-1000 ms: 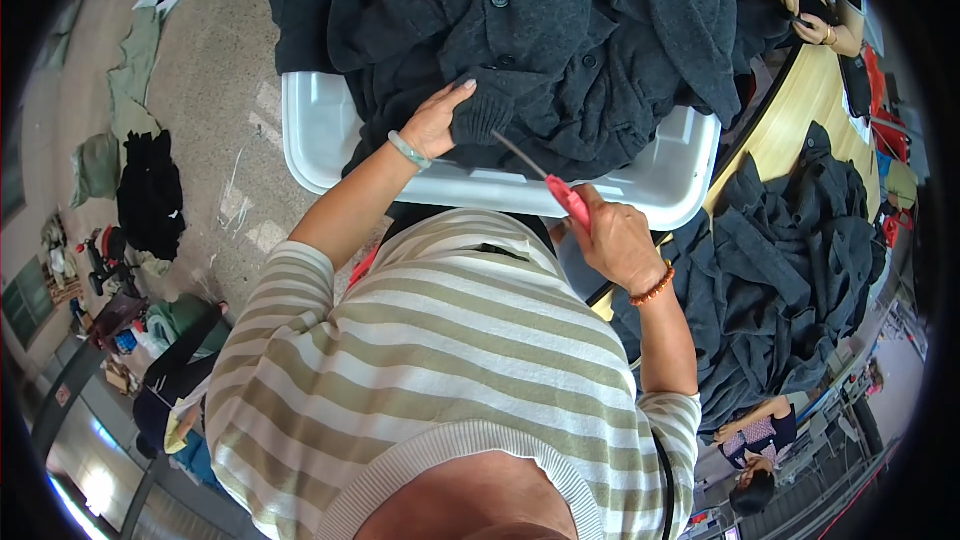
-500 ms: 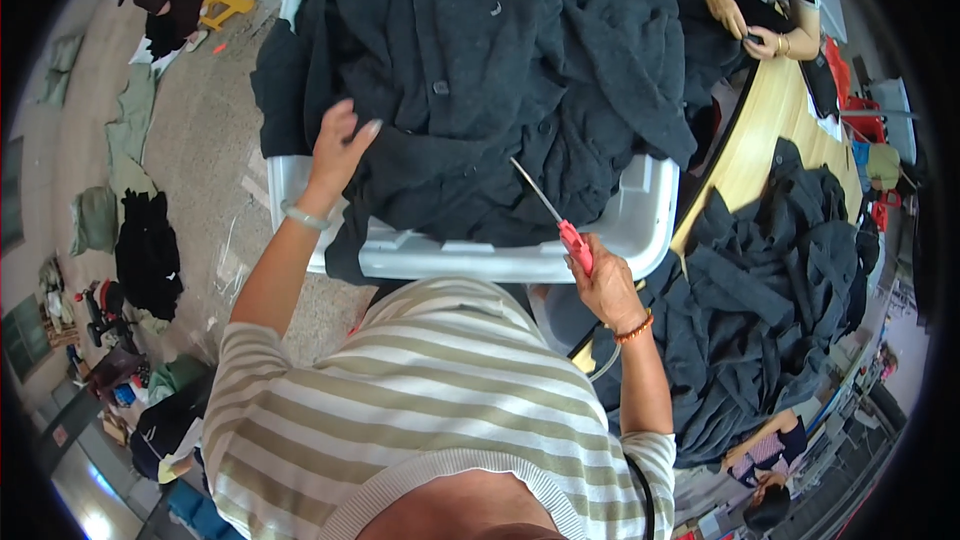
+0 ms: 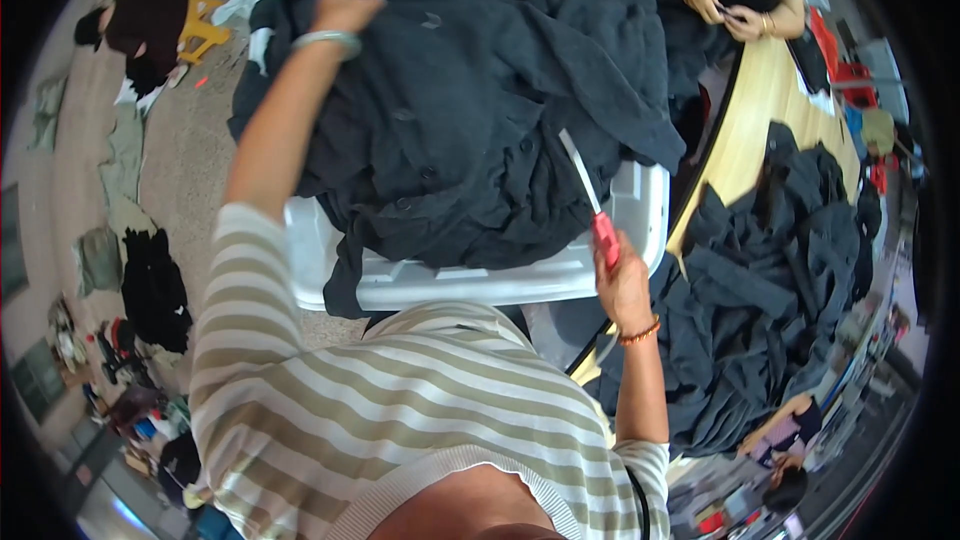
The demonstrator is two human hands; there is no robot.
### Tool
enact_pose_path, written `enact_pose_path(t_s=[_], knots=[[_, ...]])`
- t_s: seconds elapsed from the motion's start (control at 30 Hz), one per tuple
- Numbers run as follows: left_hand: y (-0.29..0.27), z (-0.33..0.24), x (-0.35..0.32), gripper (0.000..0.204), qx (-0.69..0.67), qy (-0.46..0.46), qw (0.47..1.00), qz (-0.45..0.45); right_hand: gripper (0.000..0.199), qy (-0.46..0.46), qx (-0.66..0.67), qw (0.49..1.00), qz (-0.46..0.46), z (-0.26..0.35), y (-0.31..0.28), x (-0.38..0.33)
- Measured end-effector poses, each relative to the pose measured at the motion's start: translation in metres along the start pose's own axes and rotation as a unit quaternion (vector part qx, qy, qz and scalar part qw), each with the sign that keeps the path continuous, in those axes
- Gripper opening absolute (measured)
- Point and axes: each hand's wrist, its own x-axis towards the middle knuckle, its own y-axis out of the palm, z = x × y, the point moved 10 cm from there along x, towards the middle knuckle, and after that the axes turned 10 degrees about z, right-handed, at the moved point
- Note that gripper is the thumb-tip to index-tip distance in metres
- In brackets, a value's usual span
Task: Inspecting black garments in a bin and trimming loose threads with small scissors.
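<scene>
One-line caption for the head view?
Left hand reaches over dark garments in white bin; right hand holds red-handled scissors.

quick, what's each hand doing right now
Left hand: closed on the dark garments heaped in the white bin.
Right hand: closed, holding the red-handled scissors.

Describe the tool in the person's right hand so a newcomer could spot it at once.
Start at the big white plastic bin heaped with dark grey garments. At its near right corner the right hand grips a slim red-handled tool with a thin pale blade, pointing up over the cloth. It is the only red, rigid thing against the dark fabric there.
</scene>
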Motion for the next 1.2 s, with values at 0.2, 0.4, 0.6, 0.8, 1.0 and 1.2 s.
enact_pose_path(t_s=[0.2,0.4,0.6,0.8,1.0,1.2], knots=[[-0.268,0.101,0.010,0.046,0.043,0.012,0.927,-0.372,0.029,0.089,-0.061,0.987,-0.118,-0.038,-0.060,0.037],[-0.213,0.171,0.024,0.054,0.133,-0.030,0.973,-0.187,0.031,0.038,0.133,0.986,-0.088,-0.022,-0.031,0.090],[-0.016,-0.064,-0.087,0.071,0.149,0.281,0.944,-0.088,0.069,-0.048,0.049,0.998,0.012,0.043,0.052,0.153],[0.109,-0.047,-0.122,0.099,0.328,0.235,0.877,0.262,0.034,-0.059,0.129,0.986,0.089,0.024,0.110,0.183],[0.082,-0.010,-0.106,0.095,0.249,0.239,0.882,0.321,0.020,0.007,0.321,0.945,0.067,0.030,0.011,0.061],[0.082,-0.002,-0.108,0.086,0.288,0.202,0.868,0.351,0.032,0.136,0.400,0.826,-0.373,-0.069,-0.115,-0.097]])
